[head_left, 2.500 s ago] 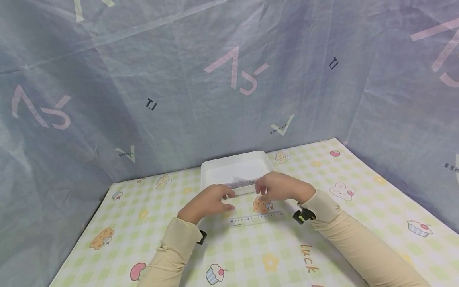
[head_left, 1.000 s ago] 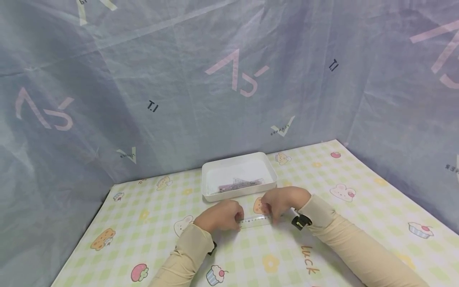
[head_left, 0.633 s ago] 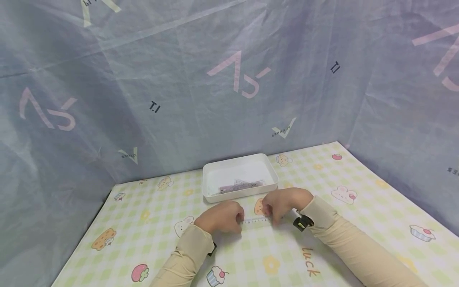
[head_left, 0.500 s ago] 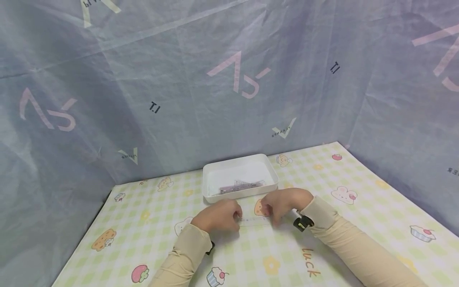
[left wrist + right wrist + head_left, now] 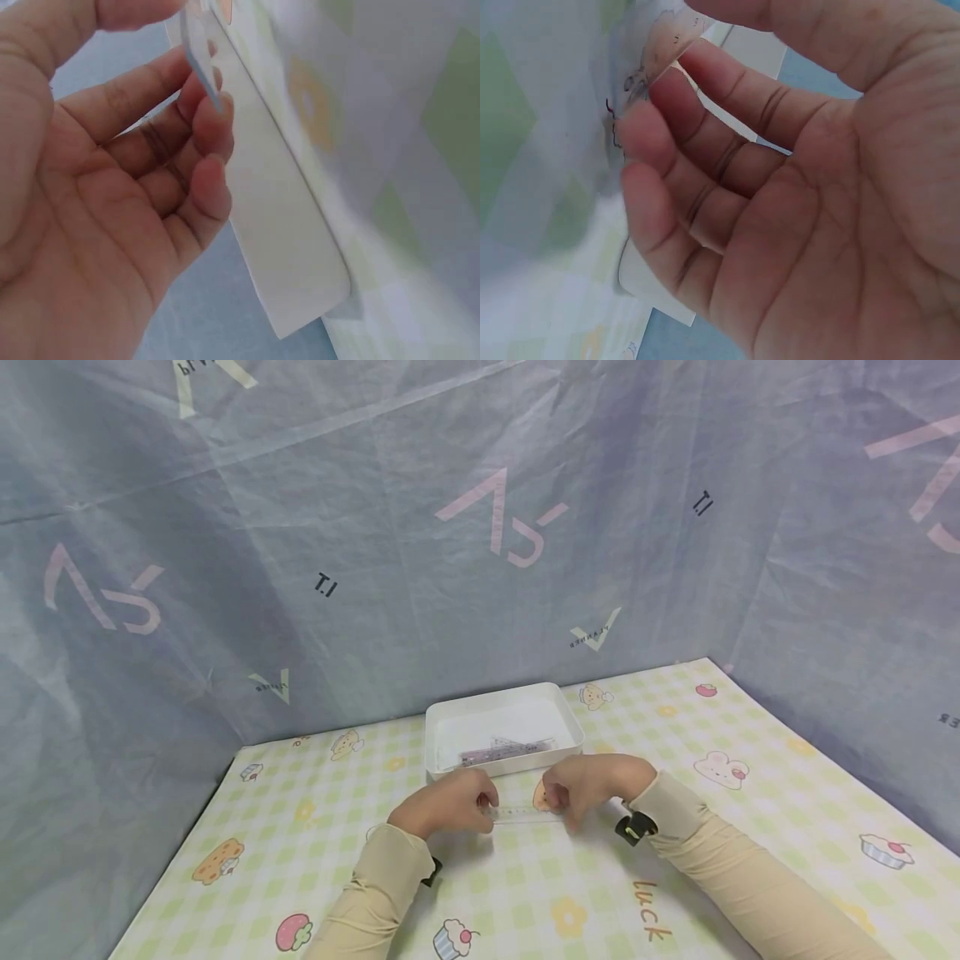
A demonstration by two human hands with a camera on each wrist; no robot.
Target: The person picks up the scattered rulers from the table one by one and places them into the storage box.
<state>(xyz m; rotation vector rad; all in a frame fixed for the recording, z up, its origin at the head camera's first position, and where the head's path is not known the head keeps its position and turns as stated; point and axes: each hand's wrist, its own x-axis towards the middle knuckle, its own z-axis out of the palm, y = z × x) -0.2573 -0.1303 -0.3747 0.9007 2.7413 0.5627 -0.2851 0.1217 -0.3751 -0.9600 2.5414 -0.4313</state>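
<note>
A clear ruler [image 5: 525, 815] spans the gap between my two hands, in front of the white tray. My left hand [image 5: 442, 802] pinches its left end; in the left wrist view the ruler's edge [image 5: 198, 64] stands out past the fingertips, the other fingers loosely bent. At the right end, my right hand [image 5: 596, 783] holds the ruler between thumb and fingers, hiding that end. The right wrist view shows the bent fingers [image 5: 690, 172], but the ruler itself is hard to make out there.
Behind the hands stands the shallow white tray [image 5: 540, 764], holding a purplish ruler [image 5: 480, 755] and a clear set square [image 5: 512, 742]. A checked tablecloth [image 5: 360, 827] with printed cartoons covers the table. Grey-blue cloth [image 5: 360, 568] hangs behind and at the sides.
Both hands came down from the tray to the ruler lying on the table and took its ends. Lately the left hand has moved slightly left and back, with the ruler shifting and tilting.
</note>
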